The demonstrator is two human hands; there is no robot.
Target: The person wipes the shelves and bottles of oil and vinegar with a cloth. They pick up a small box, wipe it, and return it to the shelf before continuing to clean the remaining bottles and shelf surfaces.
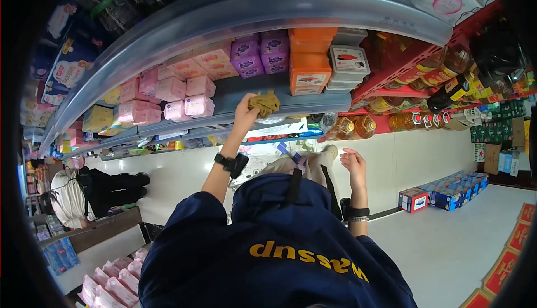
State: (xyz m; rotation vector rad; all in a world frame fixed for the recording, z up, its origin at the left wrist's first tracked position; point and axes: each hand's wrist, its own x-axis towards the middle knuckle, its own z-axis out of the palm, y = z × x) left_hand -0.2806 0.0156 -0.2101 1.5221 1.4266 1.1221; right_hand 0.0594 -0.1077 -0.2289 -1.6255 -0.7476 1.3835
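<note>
My left hand [246, 114] is closed around a crumpled olive-yellow cloth [265, 104], which rests against a bare stretch of the grey shelf [226, 92]. Behind the cloth stand purple packs [260, 55] and orange boxes [310, 73], with clear-sided boxes with white lids [348, 62] to their right. Pink packs [198, 105] sit to the left of the cloth. My right hand [354, 164] hangs lower, over the floor, its fingers apart and nothing in it.
Bottles of amber liquid [366, 126] stand low at the right. Blue boxes [456, 190] and a red box [414, 200] are on the floor. Another person in a white top [66, 193] is in the aisle at the left. Pink packs [112, 285] lie at the lower left.
</note>
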